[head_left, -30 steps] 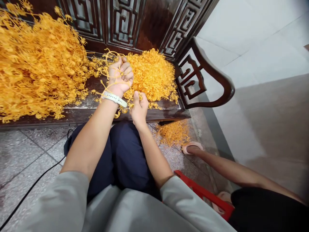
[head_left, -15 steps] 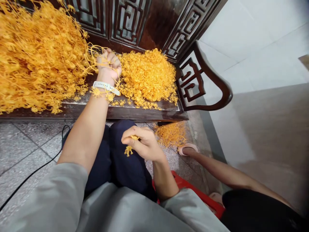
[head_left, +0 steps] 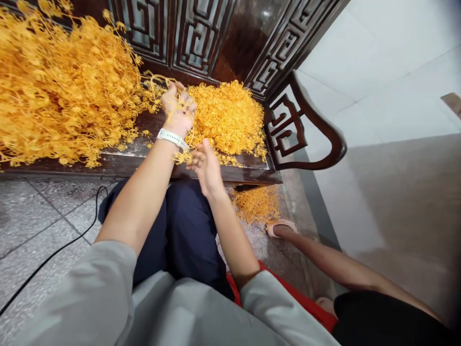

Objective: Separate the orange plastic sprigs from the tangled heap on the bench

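My left hand [head_left: 179,109], with a white watch [head_left: 173,138] on its wrist, is closed round thin yellow stems above the dark wooden bench [head_left: 144,150]. Some strands trail from it to the large tangled yellow pile [head_left: 72,91] on the left. Just right of it sits a smaller, denser yellow pile [head_left: 228,117]. My right hand [head_left: 207,168] is at the bench's front edge with its fingers apart, beside yellow flower-like tips that hang below my left wrist. I see nothing held in it.
Under the bench's right end, yellow strands [head_left: 256,204] lie on the speckled floor. A curved wooden armrest [head_left: 334,144] closes the bench at the right. Another person's leg and pink shoe [head_left: 283,227] are at the lower right. A black cable [head_left: 54,254] crosses the floor at left.
My left hand has moved a little right with the stems. My right hand has risen from over my lap to the bench edge and opened; the small yellow piece is no longer in it.
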### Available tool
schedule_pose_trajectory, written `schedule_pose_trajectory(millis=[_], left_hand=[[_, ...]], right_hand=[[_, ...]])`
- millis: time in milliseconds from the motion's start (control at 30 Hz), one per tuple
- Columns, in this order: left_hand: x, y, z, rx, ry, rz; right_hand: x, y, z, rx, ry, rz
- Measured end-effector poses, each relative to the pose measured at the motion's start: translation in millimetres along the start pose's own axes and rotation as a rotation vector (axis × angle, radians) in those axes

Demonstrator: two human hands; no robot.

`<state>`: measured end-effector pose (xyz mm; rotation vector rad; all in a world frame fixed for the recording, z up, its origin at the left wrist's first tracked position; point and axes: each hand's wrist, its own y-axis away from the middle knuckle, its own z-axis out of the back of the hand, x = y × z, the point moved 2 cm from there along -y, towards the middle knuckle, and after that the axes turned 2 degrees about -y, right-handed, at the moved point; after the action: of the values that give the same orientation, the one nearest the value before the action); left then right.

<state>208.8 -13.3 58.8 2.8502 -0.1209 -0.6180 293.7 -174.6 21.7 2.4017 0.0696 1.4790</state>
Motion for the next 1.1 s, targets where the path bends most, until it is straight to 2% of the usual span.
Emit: schedule_pose_trajectory(millis=[133,233,333,433,567,667,767,867,933,967,1000,1100], left_hand=[[3.4,8.2,-11.3,0.036,-0.130,-0.082],[-0.1,8.2,-10.9,0.061,-0.092,-0.071],[-6.5,3.2,-2.6,0.062,-0.024,-0.040],[-7.3,2.9,2.8,0.080,0.025,-0.012],[1.9,14.1,-4.1,0.135,-0.056,0.079],[7.7,20.4,-9.9,0.162,-0.134,0.163],[10.3,19.0,-8.5,0.159,-0.098,0.162],[9.7,10.5,-0.9,0.122,0.004,0.170],[1.1,0.4,6.5,0.058,0.077,0.142],[-6.9,-5.5,10.5,0.022,0.112,0.105],[-17.1,-11.3,14.7,-0.011,0.143,0.047],[-49.2,-23.2,24.4,-0.015,0.170,-0.099]], right_hand=[[-25.0,15.0,-21.5,0.100,0.042,0.023],[-28.3,14.6,-17.6,0.133,-0.064,-0.007],[-24.4,17.4,-1.3,0.080,-0.191,-0.066],[-14.3,18.4,17.7,0.055,-0.318,-0.197],[7.6,10.1,46.8,-0.001,-0.447,-0.273],[16.8,8.5,63.7,0.059,-0.455,-0.268],[7.4,17.7,67.9,0.137,-0.223,-0.192],[-14.3,37.1,65.9,0.071,0.145,-0.031],[-22.6,57.9,67.5,0.015,0.411,0.119],[-23.1,70.5,69.9,0.028,0.522,0.166],[-21.3,84.0,73.2,0.090,0.604,0.168],[-2.3,121.7,84.3,0.466,0.691,-0.022]])
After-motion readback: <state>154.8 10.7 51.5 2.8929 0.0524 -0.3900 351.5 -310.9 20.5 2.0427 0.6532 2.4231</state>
